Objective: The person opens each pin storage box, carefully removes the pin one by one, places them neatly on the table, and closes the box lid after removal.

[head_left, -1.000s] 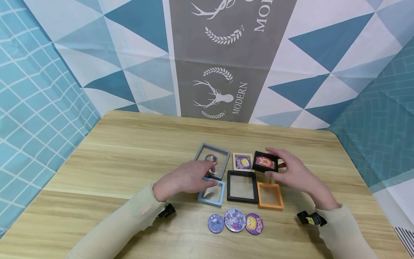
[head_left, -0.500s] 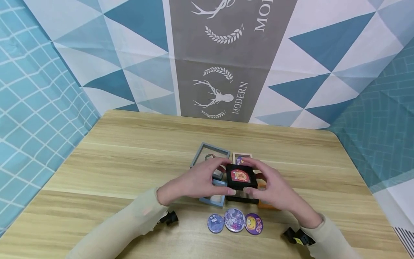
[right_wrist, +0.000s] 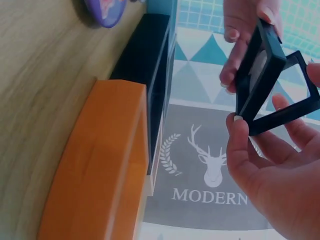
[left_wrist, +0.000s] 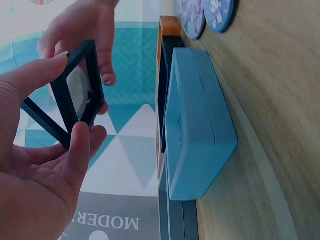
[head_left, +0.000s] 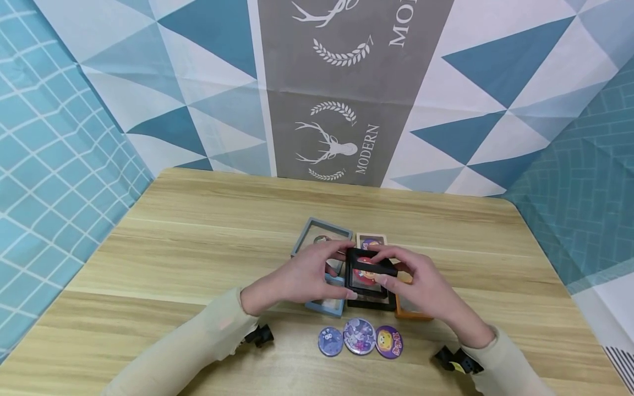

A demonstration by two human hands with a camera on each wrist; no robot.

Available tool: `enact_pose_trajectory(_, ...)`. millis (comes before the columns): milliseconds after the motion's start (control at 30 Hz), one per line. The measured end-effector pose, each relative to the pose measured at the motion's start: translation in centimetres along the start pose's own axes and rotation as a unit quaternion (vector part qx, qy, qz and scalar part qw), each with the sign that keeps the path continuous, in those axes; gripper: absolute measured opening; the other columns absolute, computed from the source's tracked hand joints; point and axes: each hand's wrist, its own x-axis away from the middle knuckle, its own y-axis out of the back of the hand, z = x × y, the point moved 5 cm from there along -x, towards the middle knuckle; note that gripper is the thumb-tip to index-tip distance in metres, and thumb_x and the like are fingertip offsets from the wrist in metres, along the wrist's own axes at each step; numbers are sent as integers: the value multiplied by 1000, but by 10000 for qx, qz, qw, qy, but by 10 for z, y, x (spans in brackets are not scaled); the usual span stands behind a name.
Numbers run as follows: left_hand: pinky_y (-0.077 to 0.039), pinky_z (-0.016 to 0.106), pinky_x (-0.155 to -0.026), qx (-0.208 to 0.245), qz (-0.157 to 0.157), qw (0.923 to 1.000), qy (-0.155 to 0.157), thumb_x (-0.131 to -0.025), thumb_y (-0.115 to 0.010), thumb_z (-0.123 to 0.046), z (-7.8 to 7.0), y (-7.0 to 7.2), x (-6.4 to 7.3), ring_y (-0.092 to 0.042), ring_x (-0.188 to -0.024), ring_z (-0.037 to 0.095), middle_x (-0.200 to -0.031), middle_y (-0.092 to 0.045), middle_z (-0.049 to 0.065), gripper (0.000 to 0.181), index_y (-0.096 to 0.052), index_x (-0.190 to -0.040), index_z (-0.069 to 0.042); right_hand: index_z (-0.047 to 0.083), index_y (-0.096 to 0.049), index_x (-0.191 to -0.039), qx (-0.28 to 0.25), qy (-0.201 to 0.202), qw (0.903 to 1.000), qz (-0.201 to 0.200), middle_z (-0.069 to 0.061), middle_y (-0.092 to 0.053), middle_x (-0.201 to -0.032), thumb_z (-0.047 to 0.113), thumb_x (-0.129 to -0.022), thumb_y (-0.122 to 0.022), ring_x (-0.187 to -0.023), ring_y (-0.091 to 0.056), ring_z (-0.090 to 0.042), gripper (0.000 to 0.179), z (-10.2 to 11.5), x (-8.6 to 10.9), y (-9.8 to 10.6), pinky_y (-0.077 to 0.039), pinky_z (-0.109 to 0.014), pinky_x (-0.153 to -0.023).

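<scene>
L hand [head_left: 312, 275] & R hand [head_left: 418, 281] both pinch the black frame [right_wrist: 268, 85]. We judge it light, stiff, prob. fragile mid-pane: hold rim only.

Wood-grain table [head_left: 213, 231], deer-and-triangle backdrop [head_left: 329, 82] behind, blue grid-print cloth [head_left: 54, 148] at left

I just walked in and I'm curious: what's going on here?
A person's left hand and right hand hold a small black frame above the table, its two halves swung apart and a red badge showing in it. Below is a larger black frame, between a blue frame and an orange frame. Three loose round badges lie in a row nearer the person.
</scene>
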Motion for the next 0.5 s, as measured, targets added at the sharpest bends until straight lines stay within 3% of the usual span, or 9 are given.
enact_pose_trajectory(100, -57, 29, -80, 113, 55, 9999, 22, -78, -87, -29, 1, -1, 0, -60, -116, 21, -133, -52, 9, 87, -40, -149, -8, 19, -68, -113, 93, -106, 9999, -25, -4, -60, -137, 15, -95, -68, -118, -59, -25, 18, 1, 0, 2, -55, -32, -86)
enact_pose_trajectory(300, -57, 29, -82, 593, 38, 9982, -8, -79, -87, -24, 2, -2, 1, -59, -116, 15, -142, -45, 2, 85, -36, -146, -15, 9, -68, -118, 50, -596, 9980, -193, -8, -68, -119, 18, -100, -62, -98, -64, -23, 20, -1, -1, 3, -56, -33, -80)
enact_pose_trajectory(400, -57, 33, -82, 798, 66, 9966, -195, -78, -87, -17, 1, -3, 1, -59, -118, 18, -147, -42, 3, 74, -37, -132, -13, 7, -67, -120, 9, -840, 9960, -312, -9, -69, -109, 21, -103, -56, -88, -63, -27, 24, -4, 1, 5, -55, -32, -72)
enact_pose_trajectory(500, -58, 36, -82, 705, 198, 9964, -422, -77, -88, -13, -1, -6, 0, -58, -120, 21, -151, -38, 6, 61, -42, -116, -12, 7, -68, -117, -13, -932, 9946, -450, -8, -69, -102, 23, -105, -52, -82, -61, -32, 25, -5, 2, 7, -52, -30, -68)
